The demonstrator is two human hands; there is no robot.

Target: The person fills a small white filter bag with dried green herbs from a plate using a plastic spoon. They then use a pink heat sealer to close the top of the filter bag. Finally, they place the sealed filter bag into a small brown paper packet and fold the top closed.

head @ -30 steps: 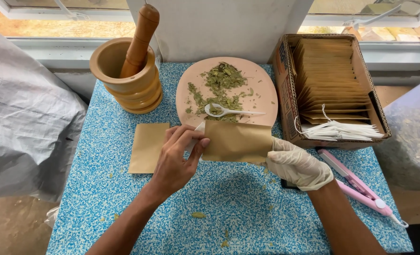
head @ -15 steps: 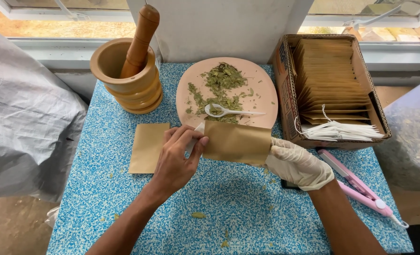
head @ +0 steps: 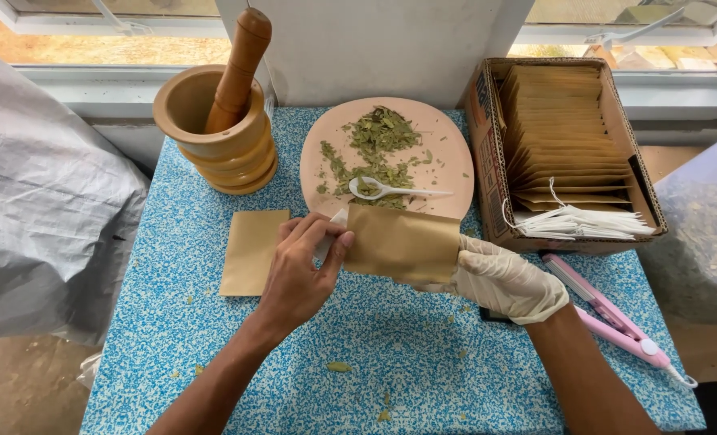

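- Blue-and-white speckled table (head: 173, 322) fills the view, pushed up against a white wall below window sills; its near edge is cut off by the frame.
- Grey plastic sacking (head: 44, 209) bulges off the table's left edge, and a clear bag (head: 701, 234) off the right edge is only partly in view.
- Cardboard box (head: 487, 161) at the far right corner is packed with brown envelopes, white strings spilling over its near wall.
- Pink plate (head: 447, 161) at the far edge carries dried green leaves and a white spoon (head: 390, 191).
- Wooden mortar (head: 213, 149) with its pestle stands at the far left corner.
- Brown paper pouch (head: 403, 242) is held up over the table's middle, just in front of the plate.
- Right hand (head: 507, 282), gloved, grips the pouch's right end; its fingertips are hidden behind the paper.
- Left hand (head: 302, 270), bare, pinches something small and white at the pouch's left end; hard to make out.
- Flat brown envelope (head: 249, 251) lies just left of that hand.
- Pink sealer (head: 608, 318) lies along the right edge.
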